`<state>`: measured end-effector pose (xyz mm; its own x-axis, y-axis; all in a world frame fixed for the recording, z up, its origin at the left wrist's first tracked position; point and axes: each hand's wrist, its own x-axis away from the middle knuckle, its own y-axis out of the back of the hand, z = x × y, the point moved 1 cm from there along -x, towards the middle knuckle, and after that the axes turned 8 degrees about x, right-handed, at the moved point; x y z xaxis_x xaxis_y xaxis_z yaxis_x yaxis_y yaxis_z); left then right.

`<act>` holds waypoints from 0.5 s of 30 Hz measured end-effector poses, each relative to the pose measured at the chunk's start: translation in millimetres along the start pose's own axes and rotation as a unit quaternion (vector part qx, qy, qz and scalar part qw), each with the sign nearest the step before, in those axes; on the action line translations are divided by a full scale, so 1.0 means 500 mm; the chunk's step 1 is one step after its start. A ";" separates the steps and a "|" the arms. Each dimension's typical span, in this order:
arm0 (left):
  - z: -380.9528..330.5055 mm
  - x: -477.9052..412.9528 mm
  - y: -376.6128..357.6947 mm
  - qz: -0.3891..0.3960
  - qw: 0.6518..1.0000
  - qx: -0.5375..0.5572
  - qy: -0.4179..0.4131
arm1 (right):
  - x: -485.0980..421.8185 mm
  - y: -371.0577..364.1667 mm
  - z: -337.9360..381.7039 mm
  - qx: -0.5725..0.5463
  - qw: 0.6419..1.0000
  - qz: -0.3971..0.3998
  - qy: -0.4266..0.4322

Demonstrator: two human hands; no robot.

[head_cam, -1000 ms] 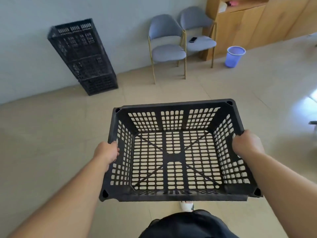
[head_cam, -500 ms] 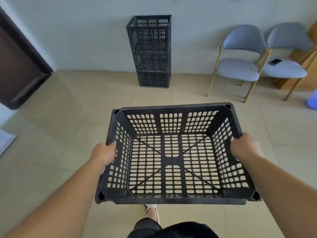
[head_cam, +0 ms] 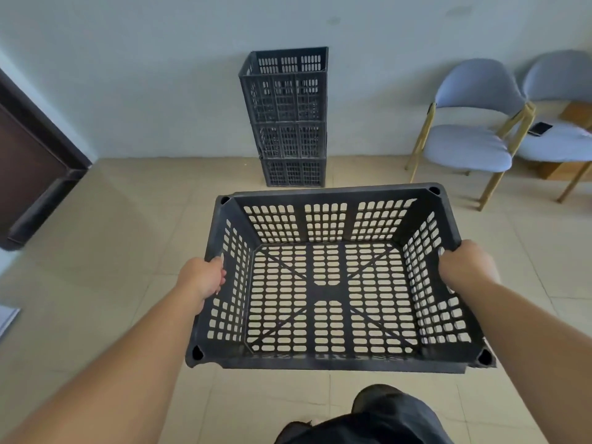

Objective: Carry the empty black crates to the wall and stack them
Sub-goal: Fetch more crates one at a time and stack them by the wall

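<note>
I hold an empty black perforated crate level in front of me, above the floor. My left hand grips its left rim and my right hand grips its right rim. Straight ahead, a stack of three black crates stands against the pale wall, just beyond the far rim of the crate I carry. The top crate of the stack is open and looks empty.
Two grey chairs with gold legs stand against the wall to the right; a phone lies on the farther seat. A dark door is at the left. Beige floor tiles stretch between me and the stack.
The view has swung left and moved forward: the crate stack went from upper left to centre and now looks larger and nearer. My grip on the carried crate is unchanged.
</note>
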<state>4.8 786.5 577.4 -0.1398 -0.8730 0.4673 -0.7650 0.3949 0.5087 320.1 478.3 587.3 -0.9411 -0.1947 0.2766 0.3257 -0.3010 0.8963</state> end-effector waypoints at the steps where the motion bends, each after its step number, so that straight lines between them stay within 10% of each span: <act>1: -0.023 -0.034 -0.007 0.000 1.000 -0.006 -0.004 | -0.028 -0.003 0.022 -0.001 1.000 0.000 -0.004; 15: -0.364 -0.383 -0.126 -0.048 0.998 0.026 0.015 | -0.503 0.030 0.394 0.001 0.998 0.038 0.044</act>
<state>194.4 981.0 587.3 -0.0460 -0.8972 0.4393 -0.8060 0.2931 0.5142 543.7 706.7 599.4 -0.9015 -0.2989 0.3130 0.3964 -0.2798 0.8744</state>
